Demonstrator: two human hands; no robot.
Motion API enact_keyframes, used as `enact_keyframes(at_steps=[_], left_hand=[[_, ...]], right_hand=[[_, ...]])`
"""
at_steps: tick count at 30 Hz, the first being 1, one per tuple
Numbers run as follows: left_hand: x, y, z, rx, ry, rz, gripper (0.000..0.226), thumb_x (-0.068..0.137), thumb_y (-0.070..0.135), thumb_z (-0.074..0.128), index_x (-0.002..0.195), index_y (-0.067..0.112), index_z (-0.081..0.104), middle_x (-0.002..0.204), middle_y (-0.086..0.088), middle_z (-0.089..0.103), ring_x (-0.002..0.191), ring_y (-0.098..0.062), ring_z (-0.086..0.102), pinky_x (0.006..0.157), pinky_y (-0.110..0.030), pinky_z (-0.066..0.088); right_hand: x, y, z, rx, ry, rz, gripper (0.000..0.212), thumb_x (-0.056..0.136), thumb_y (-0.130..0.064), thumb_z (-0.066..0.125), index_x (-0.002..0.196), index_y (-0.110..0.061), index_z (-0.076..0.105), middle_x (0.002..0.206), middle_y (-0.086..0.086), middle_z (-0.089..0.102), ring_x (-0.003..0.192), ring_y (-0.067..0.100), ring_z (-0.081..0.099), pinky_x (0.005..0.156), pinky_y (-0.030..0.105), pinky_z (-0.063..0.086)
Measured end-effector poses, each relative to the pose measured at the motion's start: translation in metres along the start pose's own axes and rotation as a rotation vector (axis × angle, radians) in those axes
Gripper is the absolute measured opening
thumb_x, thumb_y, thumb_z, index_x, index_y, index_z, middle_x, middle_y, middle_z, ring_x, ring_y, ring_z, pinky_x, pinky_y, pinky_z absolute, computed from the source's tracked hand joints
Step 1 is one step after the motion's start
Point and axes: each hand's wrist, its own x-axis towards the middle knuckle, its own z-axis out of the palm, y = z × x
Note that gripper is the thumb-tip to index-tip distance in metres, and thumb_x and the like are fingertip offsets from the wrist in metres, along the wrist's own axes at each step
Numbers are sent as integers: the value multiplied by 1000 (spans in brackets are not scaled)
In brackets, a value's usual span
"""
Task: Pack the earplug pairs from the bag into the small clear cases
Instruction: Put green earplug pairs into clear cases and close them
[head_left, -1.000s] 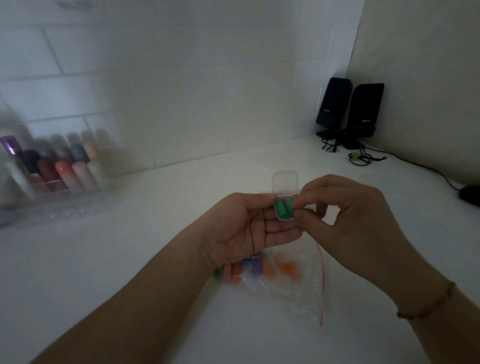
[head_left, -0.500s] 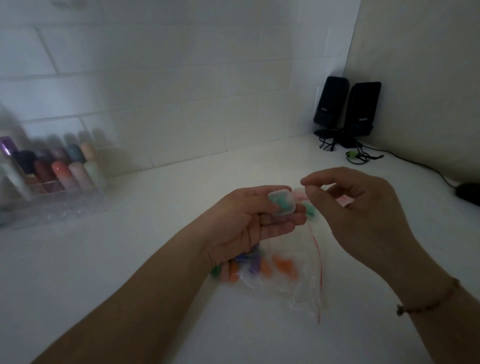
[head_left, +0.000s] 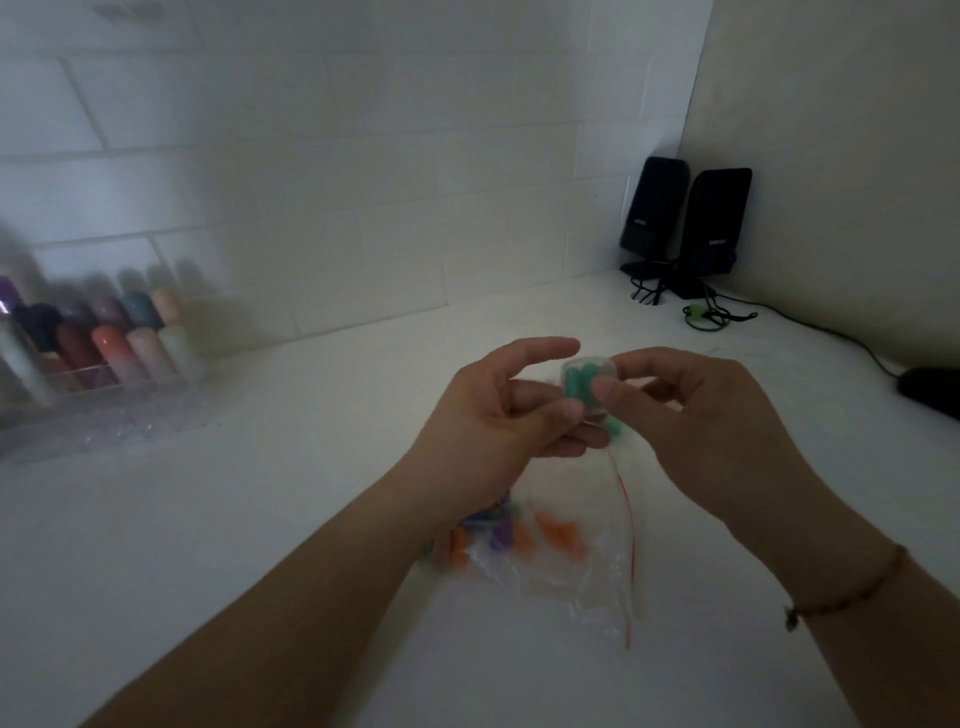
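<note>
Nearest, a clear bag (head_left: 561, 566) of orange and purple earplugs lies on the white bench (head_left: 260, 519). Above it, the right hand (head_left: 691, 415) pinches a small clear case (head_left: 587, 384) holding green earplugs (head_left: 579, 387); the left hand (head_left: 498, 415) is loose-fingered beside it. Speakers (head_left: 685, 223) stand in the far corner.

- Two bare forearms reach in from the bottom edge, hands meeting near the middle.
- Left hand (head_left: 511, 415): palm turned up and inward, index finger stretched forward, thumb angled toward the other hand, remaining fingers loosely curled.
- Right hand (head_left: 691, 415): back toward the camera, thumb and fingertips pinching a small clear case (head_left: 587, 384).
- Thin bracelet (head_left: 852, 592) circles the right wrist.
</note>
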Motion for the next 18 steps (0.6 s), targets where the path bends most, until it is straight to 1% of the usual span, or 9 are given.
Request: enact_keyframes(at_steps=[3,6,8,10,11,12,15,16,18], left_hand=[[-1,-3,3,424,162,252,42,77,5,79,115,15,65,94,-3,73,81,-15,71,77,-26,58],[-2,-4,2,754,167,448,44,72,19,84,113,14,66,100,5,67,85,-8,64,78,-20,54],[-1,-4,2,812,172,489,41,72,23,84,107,12,67,99,3,66,86,-10,62,76,-23,53],[0,-3,4,840,171,474,38,73,24,84,104,11,67,99,2,64,85,-11,61,74,-26,52],[2,-3,5,868,163,443,37,73,25,83,105,14,68,100,4,63,86,-10,60,75,-25,51],[4,-3,6,905,153,398,37,73,27,83,105,17,68,101,6,61,87,-8,59,75,-22,50],[21,0,10,1017,121,226,40,71,38,81,108,32,67,103,14,56,88,1,54,74,-9,41],[30,2,13,1059,96,173,42,70,41,81,109,36,66,103,14,55,87,0,53,74,-11,41],[48,3,22,1146,15,81,45,70,44,81,112,40,66,104,10,56,90,-6,53,80,-23,46]], right_hand=[[3,1,-7,130,-79,97,8,80,-39,69,81,-32,73,58,-8,64,44,-1,50,44,10,38],[3,0,-10,261,-170,140,10,78,-29,73,84,-21,75,55,-7,66,42,-2,50,43,8,38],[2,-1,-13,266,-228,152,19,74,-36,74,83,-20,76,54,-4,65,41,1,48,42,10,36],[4,-1,-17,231,-252,161,31,69,-51,69,80,-24,76,54,-3,64,40,1,44,41,11,34],[6,1,-21,213,-185,165,34,70,-57,66,79,-26,76,57,-4,65,40,0,43,41,11,33],[11,4,-26,225,-47,170,33,74,-58,65,78,-27,75,59,-7,65,42,-1,45,41,10,33],[26,18,-47,441,431,225,19,88,-37,65,74,-25,70,58,-6,53,47,5,41,40,14,31],[29,23,-54,512,542,251,19,89,-32,64,73,-24,68,61,-2,48,50,9,37,41,18,30],[34,32,-65,598,697,289,18,89,-25,63,72,-22,64,63,1,45,55,13,34,46,24,28]])
